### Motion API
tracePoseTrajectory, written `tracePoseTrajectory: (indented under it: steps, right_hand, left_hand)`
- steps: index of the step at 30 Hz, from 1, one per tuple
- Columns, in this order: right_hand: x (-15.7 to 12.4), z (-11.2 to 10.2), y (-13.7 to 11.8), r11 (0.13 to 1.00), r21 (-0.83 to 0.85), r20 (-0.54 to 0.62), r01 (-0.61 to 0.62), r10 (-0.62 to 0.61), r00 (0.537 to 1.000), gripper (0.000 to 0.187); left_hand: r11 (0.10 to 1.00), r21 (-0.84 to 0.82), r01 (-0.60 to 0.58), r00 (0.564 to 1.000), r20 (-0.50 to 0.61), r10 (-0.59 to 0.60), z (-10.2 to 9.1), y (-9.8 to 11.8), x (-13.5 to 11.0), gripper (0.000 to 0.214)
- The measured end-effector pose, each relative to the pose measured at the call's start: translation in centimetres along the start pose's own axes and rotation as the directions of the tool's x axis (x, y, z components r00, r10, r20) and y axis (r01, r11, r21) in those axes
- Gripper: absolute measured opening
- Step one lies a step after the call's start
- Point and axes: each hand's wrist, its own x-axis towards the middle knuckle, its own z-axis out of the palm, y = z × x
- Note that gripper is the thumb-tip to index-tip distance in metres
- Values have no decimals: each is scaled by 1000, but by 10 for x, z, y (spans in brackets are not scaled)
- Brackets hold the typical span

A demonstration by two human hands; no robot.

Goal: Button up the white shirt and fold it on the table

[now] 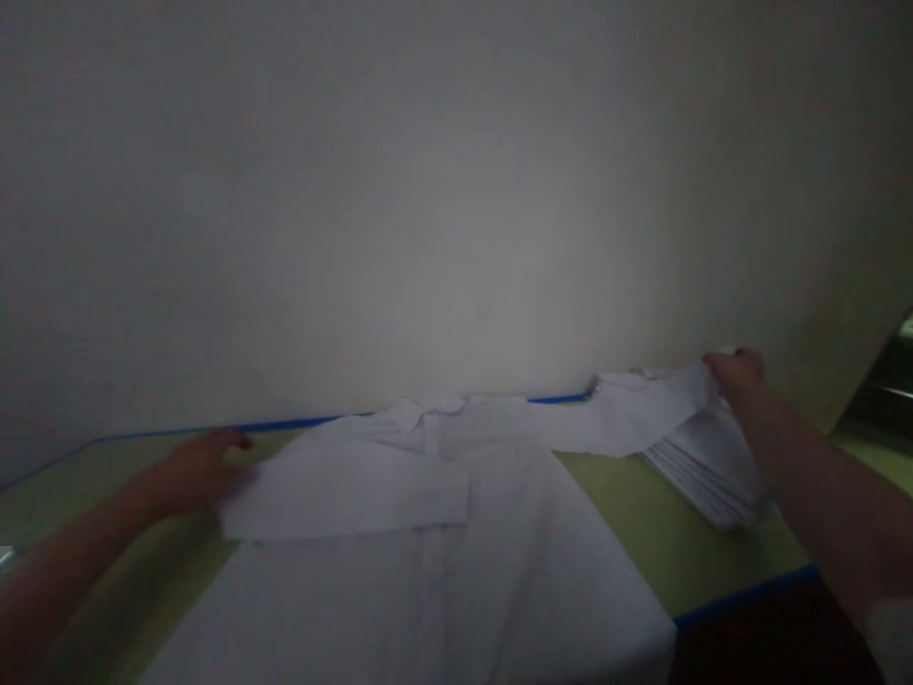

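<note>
A white shirt [492, 542] with a collar and a button placket lies front up on the table. On the left, one of its sleeves [342, 495] is folded across the chest, with the cuff near the placket. My left hand [200, 468], somewhat blurred, is beside that fold with fingers partly spread, holding nothing that I can see. Out to the right, my right hand [734, 371] pinches the end of the other sleeve [628, 414]. This sleeve stretches away from the shoulder and passes over part of a stack of folded white cloth [706, 476].
A pale green table top [606, 495] with blue edging [748, 595] carries the shirt and the stack. Directly behind it rises a plain grey wall [442, 209]. Dark space shows below the front edge at lower right. The shirt's lower part runs out of view.
</note>
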Motion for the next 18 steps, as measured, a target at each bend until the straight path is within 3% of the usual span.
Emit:
tracePoseTrajectory:
  steps: [3, 5, 6, 8, 10, 12, 15, 17, 18]
  right_hand:
    - [-14, 34, -46, 998, 61, 59, -14, 10, 998, 38]
    - [-49, 54, -88, 979, 162, 107, 124, -142, 984, 48]
    - [-74, 63, -110, 959, 201, 147, 198, -230, 962, 46]
    - [-137, 77, -149, 913, 284, 267, 294, -370, 890, 39]
    - [-208, 87, -178, 853, 379, 388, 359, -499, 775, 30]
    - [-274, 92, -194, 792, 449, 488, 414, -605, 629, 28]
    - [-342, 93, -202, 708, 537, 583, 458, -704, 405, 31]
    - [-361, 91, -201, 641, 629, 607, 439, -758, 239, 32]
    - [-363, 90, -199, 617, 674, 604, 407, -777, 177, 32]
  left_hand:
    - [985, -170, 9, 999, 38, -2, -2, 71, 4, 37]
    - [901, -433, 9, 988, 141, 57, 2, 129, 0, 30]
    - [805, -593, 21, 979, 174, 103, 5, 157, -4, 30]
    - [494, -865, 90, 962, 204, 181, 13, 204, -14, 31]
    - [183, -961, 209, 935, 251, 252, 24, 233, -25, 34]
    - [-15, -952, 307, 895, 283, 343, 37, 244, -35, 38]
    - [-91, -943, 321, 863, 252, 439, 59, 240, -44, 50]
    - [-71, -960, 269, 869, 210, 448, 73, 233, -47, 64]
    - [-57, -969, 241, 880, 193, 433, 78, 229, -48, 69]
